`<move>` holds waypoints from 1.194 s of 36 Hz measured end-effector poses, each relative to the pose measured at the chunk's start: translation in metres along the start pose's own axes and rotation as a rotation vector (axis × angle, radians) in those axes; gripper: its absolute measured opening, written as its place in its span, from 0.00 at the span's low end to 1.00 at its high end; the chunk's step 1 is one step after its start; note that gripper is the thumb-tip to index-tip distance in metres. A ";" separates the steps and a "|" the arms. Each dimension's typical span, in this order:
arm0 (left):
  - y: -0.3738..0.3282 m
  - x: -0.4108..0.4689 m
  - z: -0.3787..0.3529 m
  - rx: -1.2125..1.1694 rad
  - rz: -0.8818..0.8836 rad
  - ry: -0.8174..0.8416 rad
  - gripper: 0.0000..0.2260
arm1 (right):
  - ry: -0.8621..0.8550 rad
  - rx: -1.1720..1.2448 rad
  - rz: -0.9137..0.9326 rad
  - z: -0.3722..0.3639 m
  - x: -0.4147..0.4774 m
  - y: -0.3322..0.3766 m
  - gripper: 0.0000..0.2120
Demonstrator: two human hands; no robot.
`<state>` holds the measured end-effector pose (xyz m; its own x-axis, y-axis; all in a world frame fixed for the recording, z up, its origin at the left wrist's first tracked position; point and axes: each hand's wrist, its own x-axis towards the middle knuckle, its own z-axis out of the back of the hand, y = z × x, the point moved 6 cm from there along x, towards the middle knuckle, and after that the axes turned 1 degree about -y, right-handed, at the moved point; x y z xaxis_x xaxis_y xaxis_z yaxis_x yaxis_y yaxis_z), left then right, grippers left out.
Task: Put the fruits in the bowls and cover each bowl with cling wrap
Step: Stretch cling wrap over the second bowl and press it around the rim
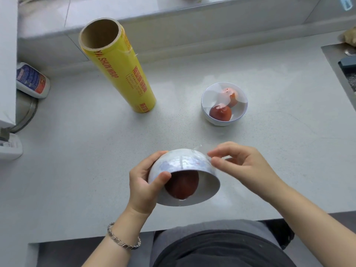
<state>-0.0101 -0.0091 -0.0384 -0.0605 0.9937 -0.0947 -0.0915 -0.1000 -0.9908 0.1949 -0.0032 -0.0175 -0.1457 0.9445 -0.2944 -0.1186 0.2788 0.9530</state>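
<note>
My left hand (143,186) grips a white bowl with blue pattern (207,186), tilted with its mouth toward me above the counter's near edge. A dark red fruit (182,185) sits inside it behind clear cling wrap. My right hand (243,165) pinches the loose wrap edge against the bowl's outer right wall. A second white bowl (224,104) stands upright farther back, holding two red fruits (220,112) under stretched cling wrap. The yellow cling wrap roll (121,72) stands upright at the back left.
The pale grey counter (96,151) ends in a raised ledge at the back. A white bottle (31,79) lies at the left edge by a metal lid. A sink (344,68) sits at the far right.
</note>
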 end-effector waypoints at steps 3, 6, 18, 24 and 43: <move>-0.002 -0.001 -0.002 0.019 -0.008 0.027 0.31 | 0.205 -0.175 -0.063 -0.014 0.001 -0.005 0.30; -0.002 -0.001 -0.006 -0.001 0.009 0.057 0.32 | 0.406 -0.214 -0.121 -0.030 -0.003 -0.011 0.45; 0.007 -0.005 -0.017 0.008 0.104 0.196 0.31 | 0.226 -0.288 -0.057 -0.028 0.000 -0.015 0.31; 0.007 0.000 -0.035 0.167 0.296 0.542 0.25 | 0.226 -0.311 -0.160 -0.025 0.004 -0.023 0.37; 0.010 -0.005 -0.032 0.057 0.287 0.137 0.21 | 0.099 -0.300 -0.027 0.013 0.004 0.002 0.05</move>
<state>0.0207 -0.0135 -0.0506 0.0418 0.9219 -0.3852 -0.1462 -0.3758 -0.9151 0.2066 0.0036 -0.0154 -0.2320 0.9116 -0.3393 -0.4059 0.2263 0.8855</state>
